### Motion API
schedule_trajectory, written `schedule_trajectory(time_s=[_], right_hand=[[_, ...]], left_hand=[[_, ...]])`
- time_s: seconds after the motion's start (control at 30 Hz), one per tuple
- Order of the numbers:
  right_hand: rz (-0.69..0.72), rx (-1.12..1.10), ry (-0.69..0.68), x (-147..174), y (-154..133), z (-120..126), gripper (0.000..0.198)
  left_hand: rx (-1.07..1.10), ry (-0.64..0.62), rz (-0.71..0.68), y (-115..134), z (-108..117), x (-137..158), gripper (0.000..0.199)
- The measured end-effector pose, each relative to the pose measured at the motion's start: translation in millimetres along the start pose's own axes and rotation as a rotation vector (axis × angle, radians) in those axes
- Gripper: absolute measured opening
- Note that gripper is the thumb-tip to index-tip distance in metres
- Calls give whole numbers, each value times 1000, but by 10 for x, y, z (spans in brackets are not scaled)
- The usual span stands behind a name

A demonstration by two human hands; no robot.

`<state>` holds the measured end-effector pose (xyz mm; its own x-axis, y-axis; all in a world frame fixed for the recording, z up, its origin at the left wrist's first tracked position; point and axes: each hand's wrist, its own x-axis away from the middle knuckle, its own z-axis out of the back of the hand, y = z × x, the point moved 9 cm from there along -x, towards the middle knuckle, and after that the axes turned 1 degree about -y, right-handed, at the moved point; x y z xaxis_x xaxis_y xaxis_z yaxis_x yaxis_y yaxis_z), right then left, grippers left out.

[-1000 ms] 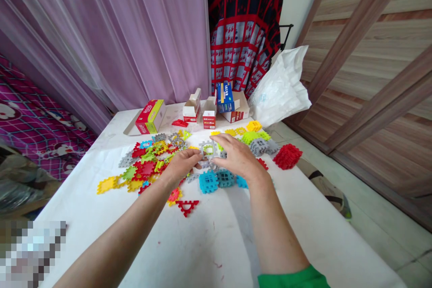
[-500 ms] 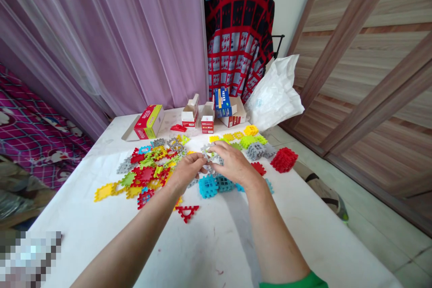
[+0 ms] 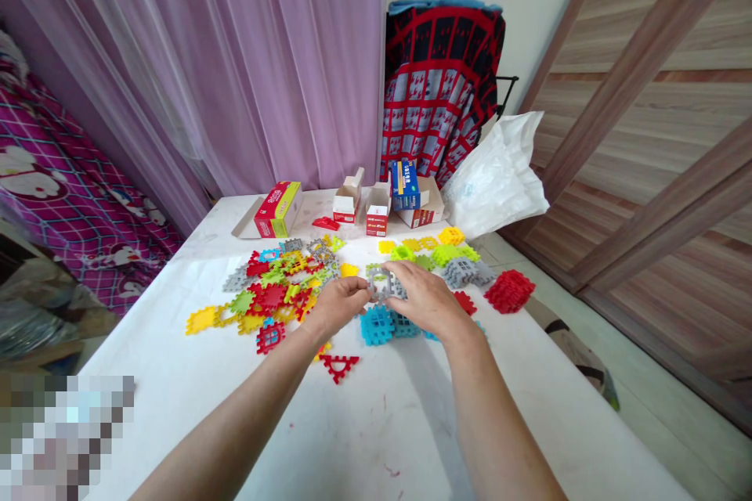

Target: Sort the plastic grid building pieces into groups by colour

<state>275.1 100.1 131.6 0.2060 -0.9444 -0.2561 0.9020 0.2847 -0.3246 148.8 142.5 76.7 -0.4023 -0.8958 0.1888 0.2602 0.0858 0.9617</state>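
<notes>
Between my hands is a grey building tile (image 3: 381, 282) with toothed edges and openings. My left hand (image 3: 341, 305) pinches its left side, while my right hand (image 3: 424, 296) has its fingers closed on the right side. Just below my right hand are blue building tiles (image 3: 377, 325), some covered by it. A loose heap of mixed tiles (image 3: 273, 297), red, yellow, green and grey, spreads to the left of my left hand. Nearer to me lies a red triangular tile (image 3: 339, 368). Grey tiles (image 3: 461, 272) and a red stack of tiles (image 3: 509, 292) sit to the right.
Small open boxes (image 3: 377, 211), a red and yellow-green box (image 3: 278, 210) and a blue box (image 3: 404, 186) stand along the back of the white table (image 3: 282, 430). A white plastic bag (image 3: 499, 176) is at the back right. Wooden doors (image 3: 652, 133) rise beyond the table's right side.
The camera view has shifted, so the table's contents appear farther right. Both hands still hold the grey tile, which now shows its face more clearly between them.
</notes>
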Motion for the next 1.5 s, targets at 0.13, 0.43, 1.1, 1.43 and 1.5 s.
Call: schedule_trajectory(time_s=[0.13, 0.43, 1.1, 1.43, 1.5], right_hand=[[-10, 38, -2, 103, 46, 23, 46], [-193, 369, -99, 300, 1268, 535, 54], [-326, 434, -491, 46, 2164, 344, 65], [-264, 349, -199, 46, 1840, 472, 64], [-156, 209, -59, 7, 1523, 445, 60]], left_hand=[[15, -58, 24, -88, -53, 55, 32], [-185, 323, -168, -586, 691, 634, 48], [-260, 539, -223, -1113, 1106, 1173, 45], [-207, 527, -185, -1189, 1091, 1096, 42], [-229, 555, -212, -1154, 1106, 1033, 38]])
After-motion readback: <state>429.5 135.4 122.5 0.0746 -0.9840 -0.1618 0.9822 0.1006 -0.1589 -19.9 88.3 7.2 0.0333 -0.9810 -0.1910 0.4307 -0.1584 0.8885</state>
